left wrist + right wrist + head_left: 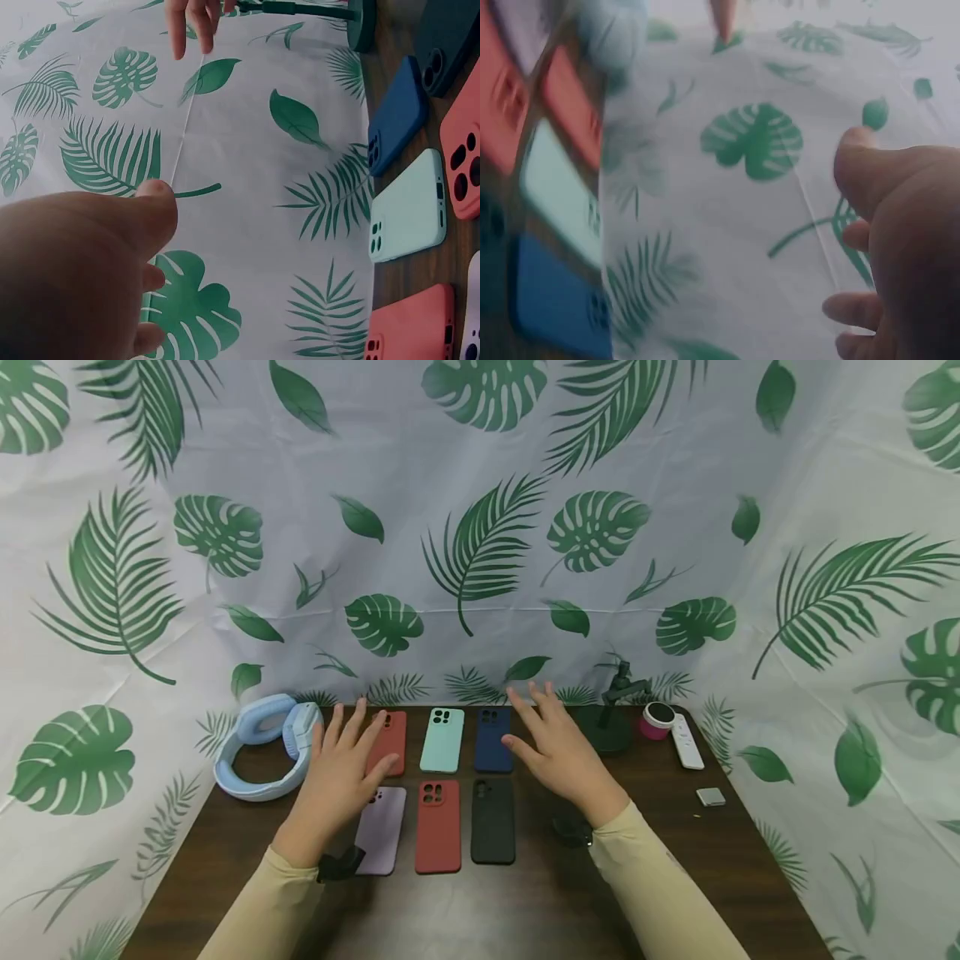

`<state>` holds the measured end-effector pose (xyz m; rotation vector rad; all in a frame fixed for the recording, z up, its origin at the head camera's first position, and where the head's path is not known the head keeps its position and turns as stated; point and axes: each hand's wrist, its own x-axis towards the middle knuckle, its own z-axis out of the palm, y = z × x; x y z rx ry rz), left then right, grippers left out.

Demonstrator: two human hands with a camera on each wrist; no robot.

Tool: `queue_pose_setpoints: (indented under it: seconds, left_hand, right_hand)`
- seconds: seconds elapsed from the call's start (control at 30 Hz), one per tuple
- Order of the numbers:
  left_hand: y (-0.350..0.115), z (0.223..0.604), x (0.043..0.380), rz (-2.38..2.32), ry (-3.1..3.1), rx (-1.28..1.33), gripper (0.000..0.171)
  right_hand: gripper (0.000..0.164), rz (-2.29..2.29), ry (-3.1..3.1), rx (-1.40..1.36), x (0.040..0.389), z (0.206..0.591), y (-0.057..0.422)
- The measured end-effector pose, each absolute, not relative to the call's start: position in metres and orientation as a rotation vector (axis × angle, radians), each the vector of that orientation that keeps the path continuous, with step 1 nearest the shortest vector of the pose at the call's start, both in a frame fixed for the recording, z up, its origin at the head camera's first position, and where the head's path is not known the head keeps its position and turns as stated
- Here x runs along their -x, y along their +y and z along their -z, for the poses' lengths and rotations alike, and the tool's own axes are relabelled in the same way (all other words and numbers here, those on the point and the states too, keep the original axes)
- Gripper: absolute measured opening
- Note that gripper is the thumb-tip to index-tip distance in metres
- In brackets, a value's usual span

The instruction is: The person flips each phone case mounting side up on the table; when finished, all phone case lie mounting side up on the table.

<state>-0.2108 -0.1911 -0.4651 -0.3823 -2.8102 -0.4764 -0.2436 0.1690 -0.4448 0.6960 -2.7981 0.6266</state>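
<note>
My left hand [339, 777] is raised over the left side of the table, fingers spread and holding nothing. In the head view it overlaps a red phone case [392, 745] in the back row and a lilac phone case [382, 833] in front. My right hand [562, 756], also spread and holding nothing, hovers right of a navy blue case [492, 742]. Between the hands lie a mint case [442, 742], a second red case [438, 827] and a black case [492, 822]. The left wrist view shows the mint case [409, 206] with its camera cutouts toward the backdrop.
Light blue headphones [262, 747] lie at the back left. A dark green stand [611, 718] rises at the back right beside a pink round container with a white lid [657, 718], a white remote [687, 742] and a small silver square [711, 797]. A leaf-printed sheet [480, 568] hangs behind the table.
</note>
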Motion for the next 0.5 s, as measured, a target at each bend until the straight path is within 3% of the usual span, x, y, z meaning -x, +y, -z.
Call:
queue_pose_setpoints:
  seconds: [0.2, 0.5]
  left_hand:
    - [-0.195, 0.459, 0.216, 0.550, -2.814, 0.370, 0.069]
    - [-0.206, 0.460, 0.227, 0.660, -2.832, 0.325, 0.047]
  right_hand:
    - [0.069, -0.895, -2.792, -0.706, 0.251, 0.452, 0.138]
    - [0.035, -1.198, -2.735, -0.600, 0.264, 0.461, 0.076]
